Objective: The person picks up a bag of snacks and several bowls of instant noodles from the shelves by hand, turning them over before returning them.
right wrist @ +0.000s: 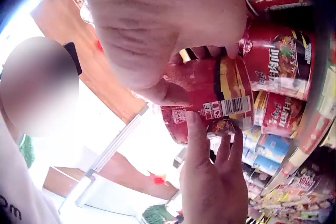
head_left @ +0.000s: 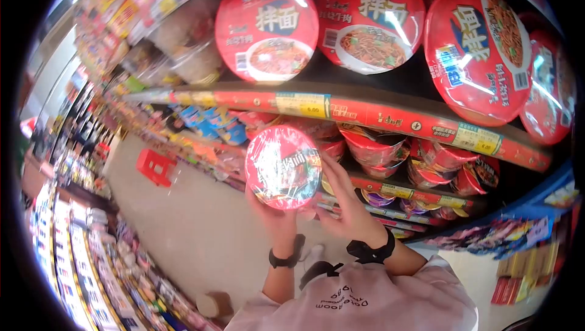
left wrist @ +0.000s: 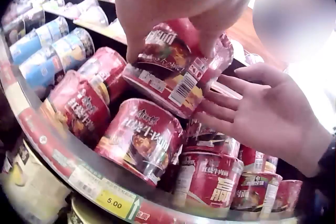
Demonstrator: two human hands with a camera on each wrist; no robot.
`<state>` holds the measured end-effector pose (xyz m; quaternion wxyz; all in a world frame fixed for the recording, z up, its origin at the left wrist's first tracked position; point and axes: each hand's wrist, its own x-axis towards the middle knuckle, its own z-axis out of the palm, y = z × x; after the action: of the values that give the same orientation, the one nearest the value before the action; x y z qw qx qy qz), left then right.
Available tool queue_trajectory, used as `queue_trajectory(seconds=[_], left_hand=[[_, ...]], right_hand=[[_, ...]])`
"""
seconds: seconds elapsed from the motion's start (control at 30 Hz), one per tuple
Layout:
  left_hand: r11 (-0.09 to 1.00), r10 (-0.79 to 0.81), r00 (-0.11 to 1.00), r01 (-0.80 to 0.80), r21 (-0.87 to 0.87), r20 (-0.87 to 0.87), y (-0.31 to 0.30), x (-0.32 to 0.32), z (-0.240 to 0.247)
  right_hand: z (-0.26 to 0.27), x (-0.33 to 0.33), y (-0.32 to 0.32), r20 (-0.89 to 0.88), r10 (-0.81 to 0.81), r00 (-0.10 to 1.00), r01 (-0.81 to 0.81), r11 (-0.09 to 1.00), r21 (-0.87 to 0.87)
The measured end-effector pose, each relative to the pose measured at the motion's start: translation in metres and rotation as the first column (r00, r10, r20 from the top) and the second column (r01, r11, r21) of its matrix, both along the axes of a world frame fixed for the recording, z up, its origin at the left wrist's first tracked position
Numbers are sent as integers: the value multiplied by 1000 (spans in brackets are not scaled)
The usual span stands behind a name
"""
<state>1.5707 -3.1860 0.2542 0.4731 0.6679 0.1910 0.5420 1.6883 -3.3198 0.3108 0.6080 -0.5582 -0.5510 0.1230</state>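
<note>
A red instant noodle cup point(head_left: 283, 169) in clear wrap is held up in front of the shelf, its lid facing the head camera with a bright glare on it. My left hand point(head_left: 275, 218) grips it from below; in the left wrist view its thumb and fingers straddle the cup point(left wrist: 173, 79), whose barcode shows. My right hand point(head_left: 346, 203) is at the cup's right side. In the left wrist view this right hand point(left wrist: 273, 113) has mostly straight fingers, their tips at the cup wall. The right wrist view shows the left hand's thumb point(right wrist: 195, 134) against the cup point(right wrist: 202, 95).
Large red noodle bowls point(head_left: 372, 23) fill the upper shelf, above a red price rail point(head_left: 390, 117). More red cups point(left wrist: 139, 140) stand on the shelf below, beside blue cups point(left wrist: 58, 56). A red stool point(head_left: 156, 167) stands on the aisle floor point(head_left: 183, 215); stocked shelves line the left.
</note>
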Motion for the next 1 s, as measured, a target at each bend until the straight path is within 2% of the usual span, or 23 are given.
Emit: queue_trajectory(seconds=[0.07, 0.1, 0.17, 0.2, 0.23, 0.27, 0.3, 0.4, 0.5, 0.57, 0.63, 0.7, 0.73, 0.8, 0.93, 1.0], left_hand=[[998, 13, 999, -16, -59, -49, 20, 3, -11], [990, -39, 999, 41, -132, 18, 30, 4, -17], [959, -120, 989, 137, -250, 85, 43, 6, -13], [964, -145, 988, 153, -216, 55, 45, 6, -1], [968, -166, 986, 168, -185, 22, 46, 4, 12], [971, -186, 982, 182, -153, -13, 50, 4, 16], [965, -238, 970, 243, -102, 56, 64, 9, 4], [983, -164, 985, 158, 96, 61, 81, 13, -23], [971, -219, 971, 206, 124, 98, 88, 11, -10], [965, -252, 960, 240, 106, 118, 95, 6, -23], [971, -228, 971, 222, 90, 69, 100, 7, -20], [964, -101, 995, 103, 245, -20, 102, 8, -14], [965, -165, 986, 158, 211, 16, 101, 9, -12], [955, -271, 959, 258, 150, 76, 104, 10, -12], [954, -130, 990, 142, 263, -61, 109, 13, -23], [955, -168, 986, 168, 245, -21, 100, 13, -20]], right_hand=[[-7, -5, 15, 149, -208, 967, 210, 978, 0], [-7, -9, 23, 228, -309, 923, 314, 949, 12], [0, -26, 37, 107, -382, 918, 379, 924, 42], [2, -34, 45, 43, -409, 911, 407, 912, 50], [-3, -37, 54, 67, -473, 879, 466, 879, 101], [-3, -40, 59, 53, -489, 870, 484, 870, 91], [0, -41, 63, 39, -506, 862, 502, 861, 82], [1, -52, 66, 30, -549, 835, 547, 835, 58], [6, -61, 69, 87, -602, 793, 601, 798, 46], [9, -71, 70, 94, -627, 773, 628, 778, 27], [7, -74, 74, 42, -626, 779, 625, 780, 32], [2, -76, 77, 52, -633, 772, 631, 774, 58], [-2, -76, 77, 88, -643, 761, 638, 766, 73], [10, -87, 72, -15, -613, 790, 612, 790, -35], [-10, -79, 73, 73, -568, 820, 568, 823, 16], [-10, -77, 63, 106, -524, 845, 520, 852, 70]])
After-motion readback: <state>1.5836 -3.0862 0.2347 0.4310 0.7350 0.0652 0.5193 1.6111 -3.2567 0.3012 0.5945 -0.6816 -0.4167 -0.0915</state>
